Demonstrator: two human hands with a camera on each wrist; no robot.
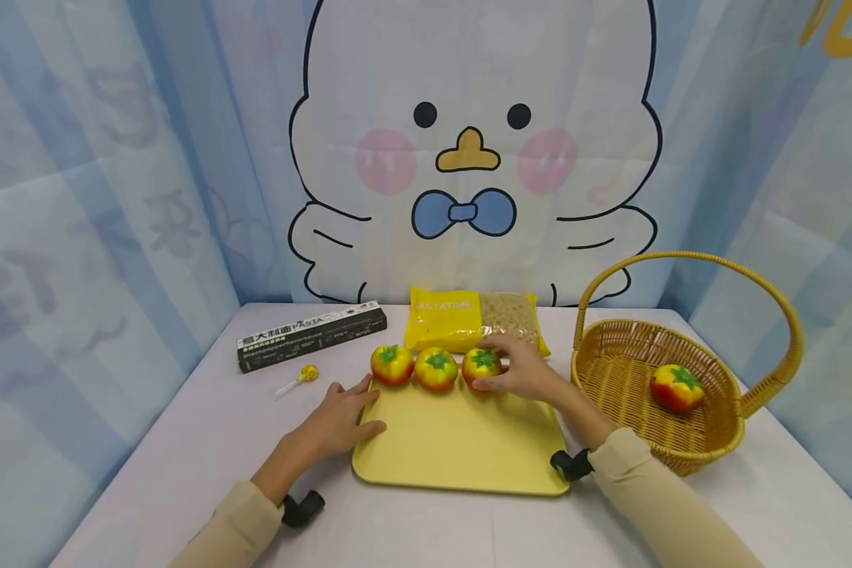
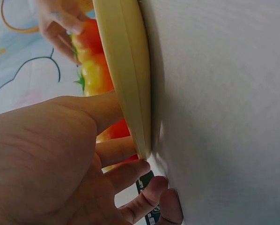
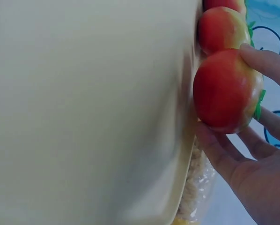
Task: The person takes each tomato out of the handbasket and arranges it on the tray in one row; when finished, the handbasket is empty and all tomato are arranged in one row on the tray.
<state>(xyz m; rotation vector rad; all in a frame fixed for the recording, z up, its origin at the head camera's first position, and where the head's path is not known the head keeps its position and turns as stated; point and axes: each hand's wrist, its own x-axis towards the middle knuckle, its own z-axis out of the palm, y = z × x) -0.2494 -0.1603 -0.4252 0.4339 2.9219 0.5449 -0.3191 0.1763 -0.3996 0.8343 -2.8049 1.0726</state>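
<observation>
At the far right end of a row on the yellow tray [image 1: 461, 450], my right hand [image 1: 528, 372] grips a red-and-yellow tomato [image 3: 222, 91] with a green leafy top. Thumb and fingers lie on opposite sides of it. Beside it sit a middle tomato [image 1: 436, 372] and a left tomato [image 1: 389, 368], along the tray's far edge. My left hand [image 1: 334, 422] rests at the tray's left edge with its fingers spread. The left wrist view shows the thumb over the rim and the other fingers [image 2: 126, 176] along the tray's side.
A wicker basket [image 1: 610, 379] with a tall handle stands at right, one tomato [image 1: 677, 388] inside. Behind the tray lies a yellow pasta bag [image 1: 443, 315]. A black pasta box [image 1: 312, 335] and a lollipop [image 1: 308, 373] lie at left. Curtains enclose the table.
</observation>
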